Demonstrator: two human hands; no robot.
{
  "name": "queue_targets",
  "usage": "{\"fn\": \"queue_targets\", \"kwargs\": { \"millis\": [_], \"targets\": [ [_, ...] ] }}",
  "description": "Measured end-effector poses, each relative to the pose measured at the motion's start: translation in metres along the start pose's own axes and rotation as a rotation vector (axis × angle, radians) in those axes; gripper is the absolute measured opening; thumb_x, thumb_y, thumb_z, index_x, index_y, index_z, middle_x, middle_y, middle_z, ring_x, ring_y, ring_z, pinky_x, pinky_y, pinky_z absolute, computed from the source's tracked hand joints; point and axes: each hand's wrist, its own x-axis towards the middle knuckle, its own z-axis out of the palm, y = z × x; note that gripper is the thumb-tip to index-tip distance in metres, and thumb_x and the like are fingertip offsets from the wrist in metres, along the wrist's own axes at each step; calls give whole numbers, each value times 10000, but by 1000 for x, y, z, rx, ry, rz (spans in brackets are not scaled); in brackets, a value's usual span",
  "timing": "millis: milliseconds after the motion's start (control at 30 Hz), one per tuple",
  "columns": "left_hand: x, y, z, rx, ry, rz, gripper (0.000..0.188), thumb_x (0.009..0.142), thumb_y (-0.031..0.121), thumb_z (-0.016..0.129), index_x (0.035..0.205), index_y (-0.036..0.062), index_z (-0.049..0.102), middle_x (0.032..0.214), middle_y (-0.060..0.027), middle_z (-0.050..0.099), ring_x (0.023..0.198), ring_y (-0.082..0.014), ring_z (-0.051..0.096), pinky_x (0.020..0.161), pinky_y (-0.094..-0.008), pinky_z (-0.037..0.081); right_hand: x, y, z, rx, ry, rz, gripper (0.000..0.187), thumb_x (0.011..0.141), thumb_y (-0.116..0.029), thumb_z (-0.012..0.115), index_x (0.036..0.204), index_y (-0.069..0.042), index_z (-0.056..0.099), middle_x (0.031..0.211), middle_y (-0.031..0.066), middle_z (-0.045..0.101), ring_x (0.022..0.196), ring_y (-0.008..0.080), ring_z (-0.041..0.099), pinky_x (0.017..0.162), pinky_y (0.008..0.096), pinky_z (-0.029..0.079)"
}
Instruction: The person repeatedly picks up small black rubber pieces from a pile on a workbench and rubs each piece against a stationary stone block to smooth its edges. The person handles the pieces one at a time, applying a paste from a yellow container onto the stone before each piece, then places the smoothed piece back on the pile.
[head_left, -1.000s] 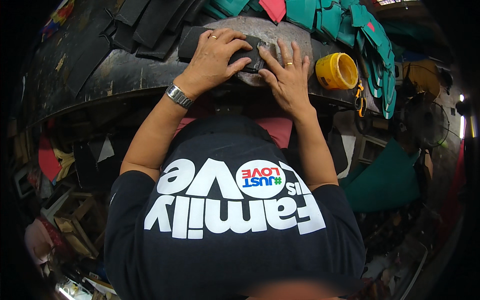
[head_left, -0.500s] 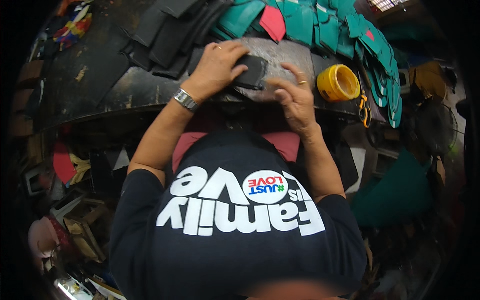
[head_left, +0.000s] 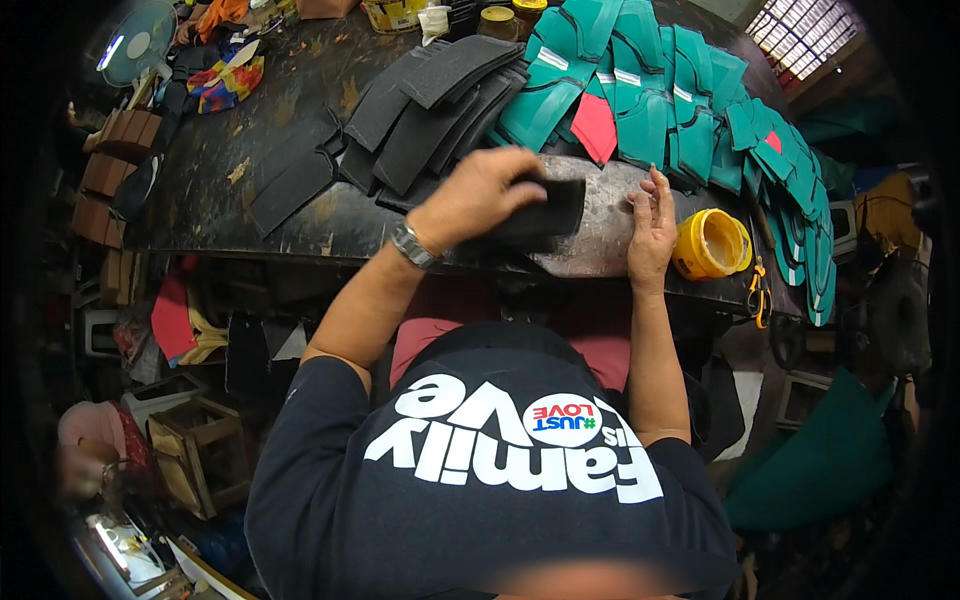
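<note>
My left hand [head_left: 482,198], with a metal watch on the wrist, is closed on a black flat piece [head_left: 562,212] of sheet material, thumb over its top. The fingers and the piece's near side are smeared by motion. The piece is over a worn grey board [head_left: 600,235] at the table's near edge. At the board's right side, my right hand [head_left: 653,235] has its fingers stretched away from me, and no held thing shows in it. Right beside it stands an open yellow tub [head_left: 712,245].
Black cut pieces [head_left: 410,115] lie piled beyond my left hand. Green cut pieces [head_left: 640,100] spread across the far right, a red piece [head_left: 594,128] among them. Orange-handled scissors [head_left: 760,295] lie by the tub. A fan [head_left: 140,45] stands far left, a wooden stool [head_left: 200,450] below.
My right hand has drawn away from the black piece to the board's right side, fingers straighter. My left hand still grips the piece. The whole view has shifted, showing more of the table's far side.
</note>
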Motion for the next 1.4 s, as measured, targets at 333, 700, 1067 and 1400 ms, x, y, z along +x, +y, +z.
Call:
{"fn": "queue_targets", "kwargs": {
  "millis": [333,700,1067,1400],
  "targets": [
    [113,-104,-114,489,273,-248,452,888,379,781,1221,76,734,1124,-198,743,1057,-326,715,934,-406,553,1,0,3,-35,-52,6,471,1015,-87,636,1475,-71,535,1251,77,576,995,122,583,897,278,509],
    [-50,-120,-131,713,627,-179,338,860,259,808,1169,135,749,1244,-101,680,1191,-318,628,1017,-424,496,1,-4,3,-16,-82,20,506,1011,-36,615,1504,-77,505,1247,69,561,997,110,575,909,274,519],
    [-166,-155,-142,709,416,-457,464,885,306,790,1276,81,685,1390,-138,630,1273,-338,607,1069,-428,479,-12,-30,6,-247,-130,-180,548,1009,12,592,1533,-30,436,1228,73,592,1053,123,596,978,287,490],
    [-172,-172,-142,760,385,-371,189,969,178,691,1120,70,724,1197,-126,723,1274,-367,614,1043,-440,491,35,-127,-119,-977,-107,-310,209,936,-229,733,1073,-79,783,1048,104,698,1012,265,611,920,376,484]
  ]
}}
